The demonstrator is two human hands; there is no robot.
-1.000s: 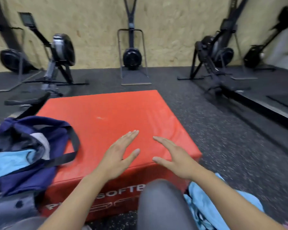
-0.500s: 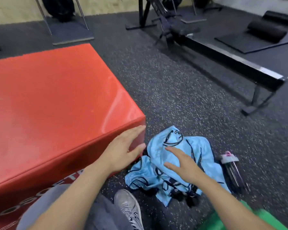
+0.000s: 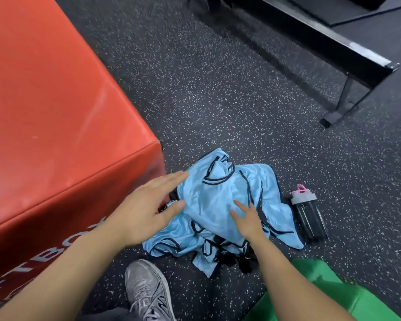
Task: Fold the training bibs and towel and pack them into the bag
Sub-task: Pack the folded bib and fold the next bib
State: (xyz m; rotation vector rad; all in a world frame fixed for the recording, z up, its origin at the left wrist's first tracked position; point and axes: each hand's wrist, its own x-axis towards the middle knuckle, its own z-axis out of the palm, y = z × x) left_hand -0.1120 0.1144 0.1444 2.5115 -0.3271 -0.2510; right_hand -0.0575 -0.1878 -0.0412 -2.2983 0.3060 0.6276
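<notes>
Reaching down to the heap of light blue training bibs (image 3: 220,205) on the speckled rubber floor (image 3: 218,89), beside the corner of the red padded box (image 3: 56,112), both hands are spread: left hand (image 3: 146,212) at its edge, right hand (image 3: 248,218) flat on the shiny, black-trimmed cloth, probably to gather it.

Even indoor light from overhead, fairly bright, no harsh shadows. Soft sheen on top face & near edge of the red box (image 3: 56,107); faint gloss on the blue cloth (image 3: 218,200). Dim shadow under the black bench (image 3: 333,52) falls twd the lower left on the speckled floor (image 3: 218,89). Wide-angle lens: straight lines bow near edges, forearms stretched at bottom. Slight motion blur on left hand (image 3: 146,212) & green mat (image 3: 333,295); center reasonably sharp, some compression softness.
</notes>
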